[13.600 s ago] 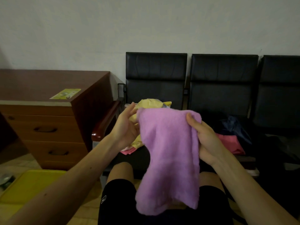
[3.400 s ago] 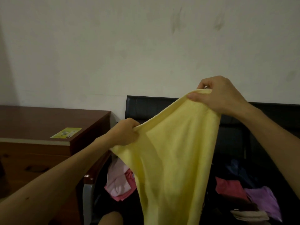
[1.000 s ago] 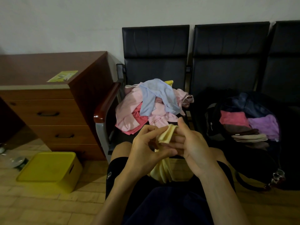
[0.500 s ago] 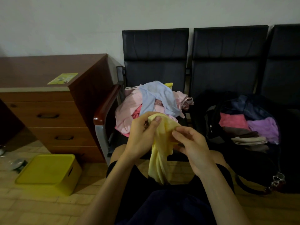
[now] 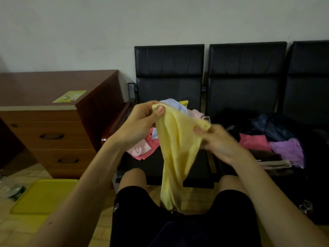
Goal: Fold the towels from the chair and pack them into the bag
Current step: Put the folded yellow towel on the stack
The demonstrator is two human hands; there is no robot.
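folding step: left hand (image 5: 140, 123) and right hand (image 5: 218, 139) each pinch a top corner of the yellow towel (image 5: 178, 148), hanging below them; next, presumably, bring the corners together.

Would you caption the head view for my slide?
Left hand and right hand pinch a hanging yellow towel before the towel pile and bag.

Towel (image 5: 178, 148) hangs between left hand (image 5: 142, 125) and right hand (image 5: 219, 139), before the chairs. Towel pile (image 5: 142, 148) on leftmost chair (image 5: 169, 68); bag (image 5: 267, 125) on next seat right. Drawer cabinet (image 5: 53, 132) left of chairs; tub (image 5: 42, 195) on floor before it.
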